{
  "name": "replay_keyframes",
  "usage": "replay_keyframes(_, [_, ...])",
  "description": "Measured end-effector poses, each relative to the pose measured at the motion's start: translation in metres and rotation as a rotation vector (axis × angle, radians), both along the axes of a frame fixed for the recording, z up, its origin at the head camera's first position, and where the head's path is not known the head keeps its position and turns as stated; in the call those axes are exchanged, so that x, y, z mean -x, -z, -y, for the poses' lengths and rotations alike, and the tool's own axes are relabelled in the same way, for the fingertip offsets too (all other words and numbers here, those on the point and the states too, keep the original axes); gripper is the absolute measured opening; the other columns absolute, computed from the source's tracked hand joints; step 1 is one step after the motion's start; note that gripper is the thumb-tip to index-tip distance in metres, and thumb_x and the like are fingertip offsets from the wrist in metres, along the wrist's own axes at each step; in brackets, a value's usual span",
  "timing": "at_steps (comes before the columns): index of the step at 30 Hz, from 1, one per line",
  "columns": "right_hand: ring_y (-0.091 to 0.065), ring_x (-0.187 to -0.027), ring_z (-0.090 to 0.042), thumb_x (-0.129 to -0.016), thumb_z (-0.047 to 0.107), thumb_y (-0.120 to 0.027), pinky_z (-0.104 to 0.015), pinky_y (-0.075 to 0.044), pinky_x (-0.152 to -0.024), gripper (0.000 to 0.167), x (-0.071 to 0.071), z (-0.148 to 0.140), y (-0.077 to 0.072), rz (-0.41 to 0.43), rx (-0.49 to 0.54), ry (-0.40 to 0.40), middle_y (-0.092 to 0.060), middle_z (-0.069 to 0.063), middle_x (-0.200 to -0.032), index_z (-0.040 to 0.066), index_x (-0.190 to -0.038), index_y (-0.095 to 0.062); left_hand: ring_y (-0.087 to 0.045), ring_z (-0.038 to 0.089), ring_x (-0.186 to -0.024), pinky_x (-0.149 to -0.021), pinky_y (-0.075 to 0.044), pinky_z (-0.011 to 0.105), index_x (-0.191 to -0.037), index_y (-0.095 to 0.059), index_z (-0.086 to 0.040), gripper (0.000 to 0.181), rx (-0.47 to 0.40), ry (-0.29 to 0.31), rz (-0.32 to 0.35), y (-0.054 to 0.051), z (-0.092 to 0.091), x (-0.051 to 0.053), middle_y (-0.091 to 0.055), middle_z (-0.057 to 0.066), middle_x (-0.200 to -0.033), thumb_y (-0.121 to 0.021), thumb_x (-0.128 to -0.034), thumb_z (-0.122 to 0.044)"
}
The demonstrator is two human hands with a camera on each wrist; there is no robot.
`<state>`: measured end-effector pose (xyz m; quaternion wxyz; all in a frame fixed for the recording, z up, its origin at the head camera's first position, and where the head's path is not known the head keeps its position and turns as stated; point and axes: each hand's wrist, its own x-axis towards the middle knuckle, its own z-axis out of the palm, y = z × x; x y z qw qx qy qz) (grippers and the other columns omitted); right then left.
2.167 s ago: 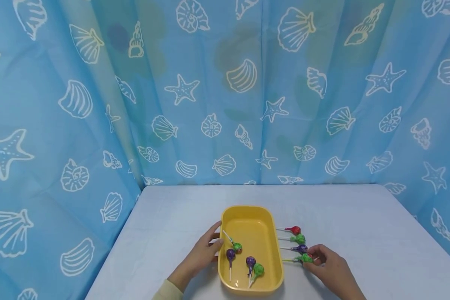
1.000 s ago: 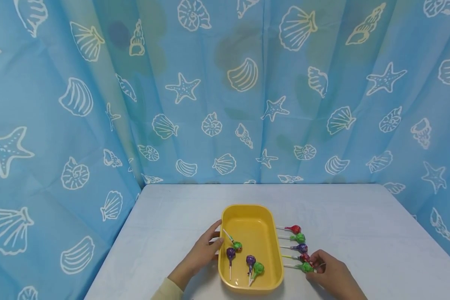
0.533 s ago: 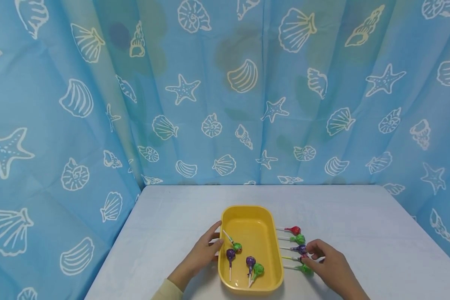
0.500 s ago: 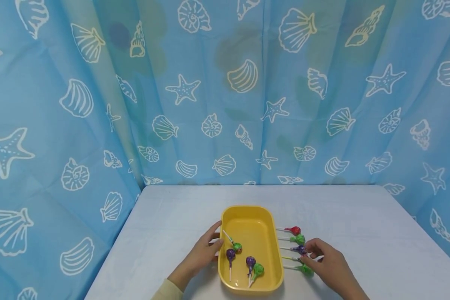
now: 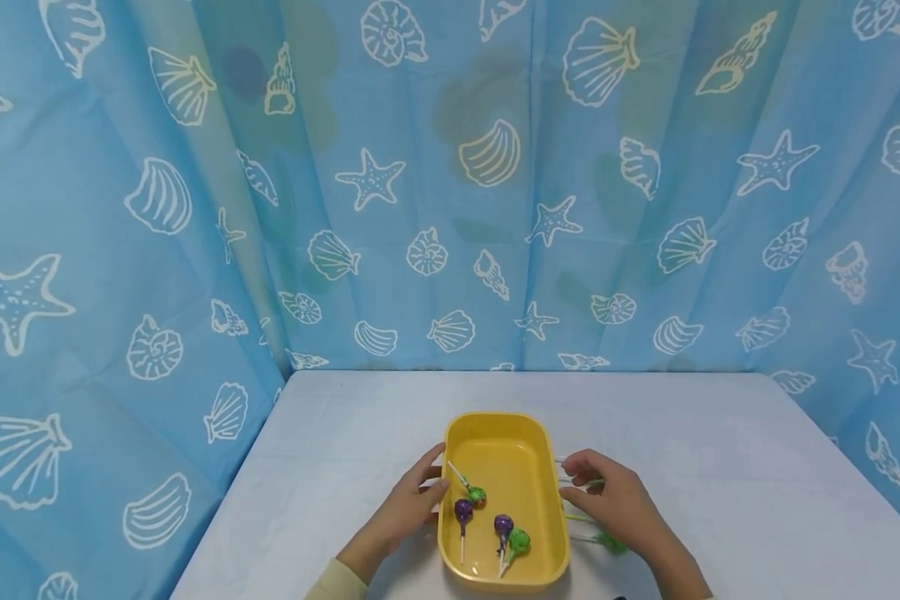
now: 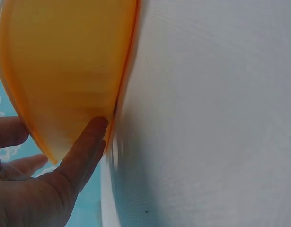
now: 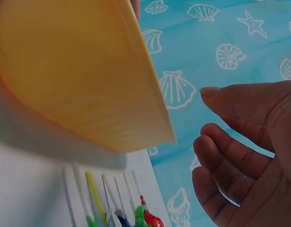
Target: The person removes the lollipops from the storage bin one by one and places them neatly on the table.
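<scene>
A yellow tray stands on the table with two purple lollipops and two green ones inside, among them a purple lollipop and a green lollipop. My left hand touches the tray's left side, fingers fairly straight along its wall and rim. Beside the right rim hovers my right hand, fingers loosely bent and holding nothing in the right wrist view. Several lollipops lie in a row right of the tray, mostly covered by that hand in the head view; a green lollipop shows at the near end.
A white cloth covers the table. Blue curtains with white shell and starfish prints hang behind and along the sides. In the right wrist view a red lollipop and a yellow stick show below the tray.
Earlier the near green lollipop shifted toward the front end of the row and was let go. My right hand then moved away and leftward to the tray's right rim. My left hand stayed put.
</scene>
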<state>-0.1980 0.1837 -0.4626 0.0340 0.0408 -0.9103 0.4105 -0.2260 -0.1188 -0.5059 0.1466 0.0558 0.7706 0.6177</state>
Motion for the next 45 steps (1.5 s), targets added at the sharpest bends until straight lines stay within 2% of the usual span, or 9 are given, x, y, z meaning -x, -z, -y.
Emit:
replay_keyframes(10, [-0.065,-0.092,-0.014,-0.086,0.014,-0.081,-0.034,-0.062,-0.083,0.028,0.009,0.014,-0.008,0.004,0.035,-0.065,-0.071,-0.003,-0.104,0.008,-0.111,-0.069,-0.053,0.045,-0.127,-0.082,-0.064,0.044,-0.162,-0.028,-0.016,0.062,-0.012,0.010,-0.001,-0.002,0.000,0.000,-0.045,0.027,-0.147,-0.054,-0.1056,-0.015])
replay_keyframes(24, [-0.065,-0.096,-0.017,-0.087,0.014,-0.081,-0.038,-0.061,-0.087,0.027,0.021,0.029,-0.013,-0.006,0.047,-0.161,-0.071,-0.005,-0.107,0.009,-0.111,-0.070,-0.054,0.044,-0.127,-0.082,-0.064,0.043,-0.161,-0.030,-0.017,0.061,0.017,0.002,-0.004,-0.004,-0.001,-0.001,-0.046,0.026,-0.147,-0.055,-0.1054,-0.015])
replay_keyframes(35, [-0.066,-0.098,-0.025,-0.091,0.013,-0.077,-0.041,-0.062,-0.086,0.024,0.031,0.044,-0.012,-0.050,0.005,-0.350,-0.071,-0.012,-0.111,0.008,-0.113,-0.070,-0.054,0.045,-0.127,-0.081,-0.064,0.044,-0.162,-0.029,-0.017,0.062,0.001,-0.006,0.010,-0.001,0.000,-0.002,-0.045,0.027,-0.147,-0.054,-0.1055,-0.015])
replay_keyframes(45, [-0.066,-0.099,-0.025,-0.090,0.011,-0.078,-0.047,-0.061,-0.088,0.026,0.041,0.062,-0.014,0.033,-0.040,-0.417,-0.070,-0.011,-0.112,0.004,-0.114,-0.069,-0.053,0.046,-0.127,-0.082,-0.064,0.044,-0.162,-0.029,-0.018,0.061,-0.003,0.001,0.002,0.001,0.000,-0.001,-0.044,0.027,-0.148,-0.054,-0.1059,-0.015])
